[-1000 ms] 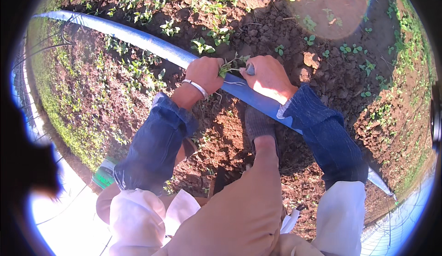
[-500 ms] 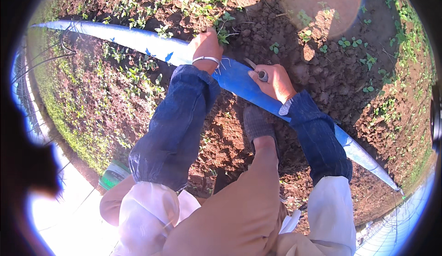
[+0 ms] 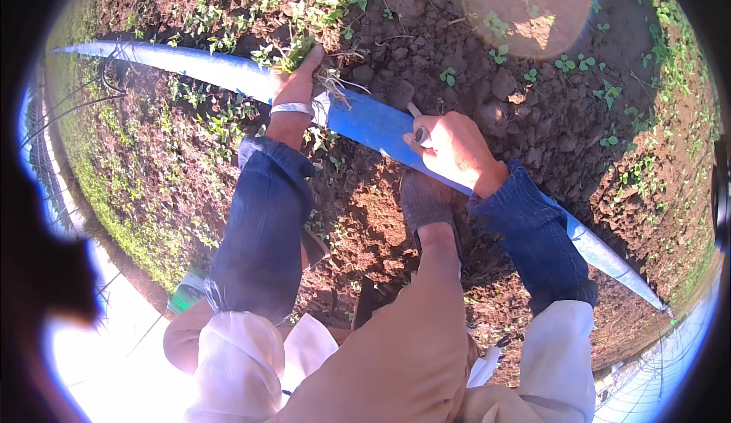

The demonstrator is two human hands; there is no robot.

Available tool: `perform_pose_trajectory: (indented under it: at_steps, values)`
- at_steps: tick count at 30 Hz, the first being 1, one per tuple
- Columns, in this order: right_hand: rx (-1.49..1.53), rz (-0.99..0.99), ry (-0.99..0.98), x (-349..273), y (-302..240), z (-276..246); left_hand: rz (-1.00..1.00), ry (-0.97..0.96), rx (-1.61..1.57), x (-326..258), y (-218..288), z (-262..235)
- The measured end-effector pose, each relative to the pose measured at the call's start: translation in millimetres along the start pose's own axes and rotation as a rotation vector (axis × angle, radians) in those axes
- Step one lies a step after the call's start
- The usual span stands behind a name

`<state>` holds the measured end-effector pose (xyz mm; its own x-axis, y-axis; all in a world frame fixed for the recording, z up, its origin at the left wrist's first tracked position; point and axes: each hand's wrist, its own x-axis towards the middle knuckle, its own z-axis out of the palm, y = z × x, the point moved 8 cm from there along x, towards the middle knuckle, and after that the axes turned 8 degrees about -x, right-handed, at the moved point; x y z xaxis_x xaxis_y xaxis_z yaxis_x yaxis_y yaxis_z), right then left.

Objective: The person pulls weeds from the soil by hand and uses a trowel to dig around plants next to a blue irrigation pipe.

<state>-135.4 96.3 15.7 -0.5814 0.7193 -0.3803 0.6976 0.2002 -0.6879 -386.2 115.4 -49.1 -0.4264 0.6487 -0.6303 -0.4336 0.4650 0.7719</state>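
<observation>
Left hand (image 3: 293, 86) clamped on bare-rooted plants (image 3: 292, 56); right hand (image 3: 458, 146), fingers clenched round hand tool (image 3: 422, 137), probably bladed; gathering step; next move calls for care near blue hose (image 3: 373, 124).

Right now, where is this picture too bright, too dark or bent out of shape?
Head view: glare bleaches the lower left to white, and a pale round haze sits at upper right; head view: shadow darkens the soil beside the right hand, whose back is brightly lit; head view: the blue hose looks bowed, likely from the wide lens, and black fills the corners.
</observation>
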Motion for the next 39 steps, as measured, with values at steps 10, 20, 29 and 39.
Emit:
perform_pose_trajectory:
  at_steps: [10, 20, 29, 39]
  values:
    - [-0.214, 0.046, -0.058, -41.2, -25.5, -58.4, 0.570, -0.705, 1.761, -67.5, -12.4, 70.3]
    - [-0.314, -0.115, -0.232, -40.7, -27.3, -70.6, 0.286, -0.591, 1.785, -104.0, -0.2, 36.5]
    - [-0.121, -0.087, -0.420, 7.5, -35.6, -21.3, 0.132, -0.535, 1.843, -61.7, -38.5, 59.4]
    - [0.029, 0.062, -0.295, -7.5, 17.2, 34.6, 0.264, -0.382, 1.791, -56.1, -52.6, 58.8]
